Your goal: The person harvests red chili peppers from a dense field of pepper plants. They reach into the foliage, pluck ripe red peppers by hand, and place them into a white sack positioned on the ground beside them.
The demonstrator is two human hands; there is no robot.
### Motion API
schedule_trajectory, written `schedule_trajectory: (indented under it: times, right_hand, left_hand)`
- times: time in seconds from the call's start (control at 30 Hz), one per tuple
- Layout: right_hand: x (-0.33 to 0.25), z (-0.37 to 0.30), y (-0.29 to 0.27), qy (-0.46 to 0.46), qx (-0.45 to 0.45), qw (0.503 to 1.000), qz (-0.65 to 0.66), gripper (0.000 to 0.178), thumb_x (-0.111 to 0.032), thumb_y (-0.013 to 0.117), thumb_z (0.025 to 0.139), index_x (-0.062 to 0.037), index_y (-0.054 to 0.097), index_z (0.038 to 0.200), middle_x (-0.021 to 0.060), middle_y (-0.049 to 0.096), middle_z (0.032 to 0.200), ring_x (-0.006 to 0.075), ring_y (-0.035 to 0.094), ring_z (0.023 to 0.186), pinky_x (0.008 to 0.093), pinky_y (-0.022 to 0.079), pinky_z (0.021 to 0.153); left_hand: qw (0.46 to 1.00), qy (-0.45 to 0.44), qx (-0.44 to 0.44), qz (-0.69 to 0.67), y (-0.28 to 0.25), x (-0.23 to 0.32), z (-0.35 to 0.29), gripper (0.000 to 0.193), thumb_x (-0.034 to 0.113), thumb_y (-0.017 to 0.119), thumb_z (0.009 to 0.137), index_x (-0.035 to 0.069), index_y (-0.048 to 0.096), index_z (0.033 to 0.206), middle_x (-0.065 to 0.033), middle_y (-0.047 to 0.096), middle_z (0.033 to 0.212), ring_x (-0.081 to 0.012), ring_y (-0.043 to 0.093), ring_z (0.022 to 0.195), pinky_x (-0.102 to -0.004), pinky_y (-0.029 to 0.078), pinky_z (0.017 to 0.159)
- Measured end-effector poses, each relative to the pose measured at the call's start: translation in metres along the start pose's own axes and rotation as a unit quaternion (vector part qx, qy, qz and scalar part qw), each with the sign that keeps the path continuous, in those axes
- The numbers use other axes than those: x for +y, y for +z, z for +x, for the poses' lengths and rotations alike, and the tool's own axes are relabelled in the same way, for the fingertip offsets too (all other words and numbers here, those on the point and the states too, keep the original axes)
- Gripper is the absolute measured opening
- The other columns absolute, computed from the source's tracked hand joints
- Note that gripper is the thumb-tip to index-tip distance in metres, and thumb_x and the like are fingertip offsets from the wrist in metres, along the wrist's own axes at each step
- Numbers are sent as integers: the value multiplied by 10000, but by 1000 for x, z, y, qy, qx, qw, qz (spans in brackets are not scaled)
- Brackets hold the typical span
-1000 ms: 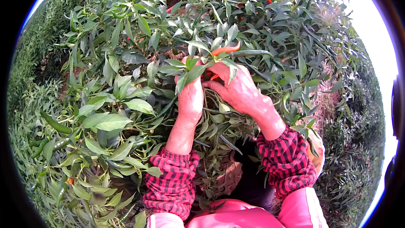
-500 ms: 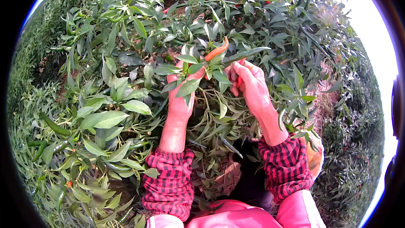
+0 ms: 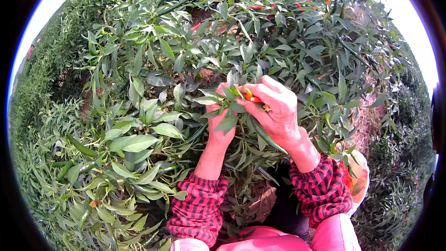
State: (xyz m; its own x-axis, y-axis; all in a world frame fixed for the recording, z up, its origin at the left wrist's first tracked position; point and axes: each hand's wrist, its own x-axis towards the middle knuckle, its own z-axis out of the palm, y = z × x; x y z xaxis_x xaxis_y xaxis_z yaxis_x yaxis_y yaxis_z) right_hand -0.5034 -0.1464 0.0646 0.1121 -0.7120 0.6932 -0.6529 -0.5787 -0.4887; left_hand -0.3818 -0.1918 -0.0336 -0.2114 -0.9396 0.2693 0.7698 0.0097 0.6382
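Hands meet at the frame centre inside a chilli plant [image 3: 223, 65]. Right hand [image 3: 276, 111] is curled shut, fingers pinching an orange-red chilli [image 3: 253, 97] at its top end, just past centre toward 1 o'clock; most of the pod is hidden under the fingers and leaves. Left hand [image 3: 220, 123] sits at centre touching the same sprig, fingers folded around leaves and stem; cannot tell if it grips the pod too. Both forearms in red-black checked sleeves [image 3: 200, 207] come in from 6 o'clock.

Progress, judged from this view: the chilli is gripped, but I cannot tell if it is off the stem yet. Plenty left on the bush: ripe red chillies [image 3: 309, 0] up at 12 to 1 o'clock, well apart from the hands, and long green pods [image 3: 81, 146] at 8 to 9 o'clock, unripe. A pale bag or pouch [image 3: 360, 179] hangs at 4 o'clock beside the right sleeve, something orange-red showing at its mouth, likely picked chillies, too blurred to confirm.
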Motion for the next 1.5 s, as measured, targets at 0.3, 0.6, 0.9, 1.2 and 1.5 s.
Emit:
schedule_trajectory:
  times: [0.3, 0.6, 0.9, 1.2, 1.5]
  right_hand:
    - [0, 112, -32, 56, -57, 995, 58, 200, -182, 572, 851, 9, 586, 795, 101, 588, 681, 210, 536, 607, 310, 452, 650]
    - [67, 208, 90, -79, -261, 911, -308, 153, -146, 655, 712, -16, 659, 791, 189, 648, 751, 349, 645, 735, 435, 508, 677]
    - [111, 182, 98, 149, -334, 931, 17, 270, -274, 654, 803, -4, 653, 782, 62, 623, 649, 148, 569, 571, 311, 454, 571]
    - [99, 150, 96, 53, -336, 933, -120, 357, -321, 654, 736, 31, 602, 765, 220, 598, 702, 394, 596, 702, 454, 464, 650]
    - [90, 104, 102, 50, -190, 980, -16, 237, -261, 616, 726, -45, 602, 820, 171, 615, 704, 379, 607, 702, 460, 477, 637]
  left_hand:
    - [989, -86, -40, -113, -9, -5, -9, 321, 34, 530, 929, 47, 458, 1242, -53, 487, 1179, -201, 575, 1050, -359, 449, 991]
    - [998, -61, 2, 17, 17, 1, -11, 192, 76, 617, 850, 16, 571, 1026, -25, 554, 927, -139, 540, 852, -292, 447, 790]
    - [916, 68, -118, 377, 19, 23, 6, 183, 74, 595, 783, -36, 556, 924, -121, 519, 821, -216, 503, 715, -325, 409, 655]
    - [892, 120, -40, 434, 21, 43, 11, 180, 42, 558, 799, -20, 562, 969, -104, 510, 930, -230, 520, 832, -313, 416, 773]
    - [604, 133, -24, 785, -15, 92, 113, 228, -9, 519, 799, -14, 635, 995, -208, 618, 1000, -396, 584, 901, -436, 455, 809]
